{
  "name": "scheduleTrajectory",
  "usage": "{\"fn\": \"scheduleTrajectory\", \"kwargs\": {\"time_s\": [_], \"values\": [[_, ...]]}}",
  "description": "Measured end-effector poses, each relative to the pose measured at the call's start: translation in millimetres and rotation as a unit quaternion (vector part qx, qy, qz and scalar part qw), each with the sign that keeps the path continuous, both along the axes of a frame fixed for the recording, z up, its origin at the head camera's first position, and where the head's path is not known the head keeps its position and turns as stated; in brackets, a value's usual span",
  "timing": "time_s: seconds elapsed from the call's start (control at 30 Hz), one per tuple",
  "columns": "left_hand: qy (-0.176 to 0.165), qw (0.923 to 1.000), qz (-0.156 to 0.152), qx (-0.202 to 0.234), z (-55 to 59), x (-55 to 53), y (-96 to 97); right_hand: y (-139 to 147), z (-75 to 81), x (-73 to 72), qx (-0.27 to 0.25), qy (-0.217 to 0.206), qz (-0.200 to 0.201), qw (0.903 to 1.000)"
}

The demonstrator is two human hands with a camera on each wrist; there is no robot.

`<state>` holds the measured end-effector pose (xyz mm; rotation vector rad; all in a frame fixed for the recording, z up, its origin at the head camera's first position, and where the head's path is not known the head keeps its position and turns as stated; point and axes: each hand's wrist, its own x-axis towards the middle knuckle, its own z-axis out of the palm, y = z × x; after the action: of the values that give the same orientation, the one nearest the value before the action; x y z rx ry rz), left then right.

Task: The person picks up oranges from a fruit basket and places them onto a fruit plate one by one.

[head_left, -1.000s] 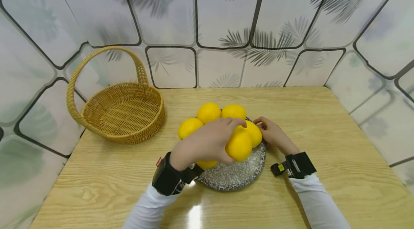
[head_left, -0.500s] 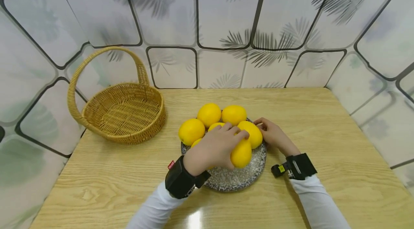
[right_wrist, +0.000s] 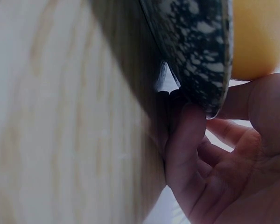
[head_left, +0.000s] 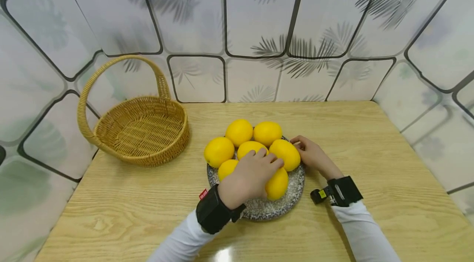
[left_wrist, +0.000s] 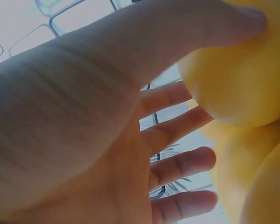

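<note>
My left hand [head_left: 249,177] grips a yellow lemon [head_left: 278,184] low at the right side of the speckled grey plate [head_left: 263,210]. In the left wrist view the thumb presses on this lemon [left_wrist: 238,84], with two fingers reaching behind it and the other two apart from it. Several more lemons lie on the plate, one [head_left: 219,152] at its left and one [head_left: 267,132] at the back. My right hand [head_left: 312,155] holds the plate's right edge. The right wrist view has its fingers curled under the dark rim [right_wrist: 203,51] and the thumb on the upper side.
A wicker basket [head_left: 164,153] with a tall arched handle [head_left: 101,64] stands at the back left, nothing in it. All rests on a light wooden table [head_left: 122,208]. Patterned walls [head_left: 259,19] rise behind the table and at both sides.
My left hand has moved down and toward me with its lemon, lowering it onto the plate's right part. More of the lemons behind now show. The right hand keeps its place at the rim.
</note>
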<state>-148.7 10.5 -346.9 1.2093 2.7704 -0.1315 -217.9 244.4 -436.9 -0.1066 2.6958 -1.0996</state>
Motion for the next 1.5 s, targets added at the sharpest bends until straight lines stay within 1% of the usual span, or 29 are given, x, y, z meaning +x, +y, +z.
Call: {"fn": "scheduleTrajectory", "kwargs": {"time_s": [0.07, 0.2, 0.3, 0.5, 0.6, 0.7, 0.77, 0.87, 0.97, 1.07, 1.17, 1.3, 1.5], "values": [[-0.001, 1.0000, 0.000, 0.003, 1.0, -0.7, -1.0, -0.2, 1.1, -0.3, 0.001, 0.001, 0.001, 1.0000], [-0.015, 0.9995, -0.002, 0.026, 3.2, -2.3, -5.0, -0.3, 1.7, -1.3, 0.005, 0.002, 0.000, 1.0000], [-0.020, 0.9989, -0.002, 0.044, 4.2, -3.1, -7.9, -0.5, 1.1, -1.8, 0.004, 0.002, -0.003, 1.0000], [-0.011, 0.9990, -0.006, 0.043, 4.8, -3.3, -10.8, 0.8, 1.9, -1.2, 0.011, -0.003, 0.001, 0.9999], [-0.011, 0.9992, -0.006, 0.037, 5.9, -3.4, -10.3, 1.6, 3.7, -0.2, 0.018, 0.003, 0.005, 0.9998], [-0.012, 0.9995, 0.000, 0.030, 9.3, -4.6, -9.6, 1.9, 7.0, -1.5, 0.023, 0.010, 0.008, 0.9996], [-0.016, 0.9995, 0.007, 0.026, 12.2, -5.4, -9.6, 1.9, 8.7, -2.2, 0.025, 0.010, 0.009, 0.9996], [-0.011, 0.9996, 0.011, 0.024, 14.3, -6.7, -10.1, 1.2, 8.3, -1.8, 0.023, 0.005, 0.004, 0.9997], [-0.010, 0.9995, 0.018, 0.023, 13.4, -8.2, -11.5, -0.7, 4.7, 0.3, 0.015, -0.005, -0.001, 0.9999], [-0.025, 0.9986, 0.032, 0.033, 12.8, -9.7, -13.8, -2.2, 1.3, 2.8, 0.010, -0.014, -0.003, 0.9998], [-0.039, 0.9971, 0.045, 0.048, 13.3, -12.5, -15.1, -2.5, 0.6, 3.7, 0.010, -0.009, -0.003, 0.9999], [-0.045, 0.9962, 0.050, 0.056, 13.7, -15.3, -15.7, -1.8, 2.1, 1.5, 0.012, -0.003, -0.002, 0.9999], [-0.055, 0.9954, 0.054, 0.057, 11.8, -16.0, -15.5, -1.4, 1.4, 0.0, 0.011, -0.008, 0.003, 0.9999]]}}
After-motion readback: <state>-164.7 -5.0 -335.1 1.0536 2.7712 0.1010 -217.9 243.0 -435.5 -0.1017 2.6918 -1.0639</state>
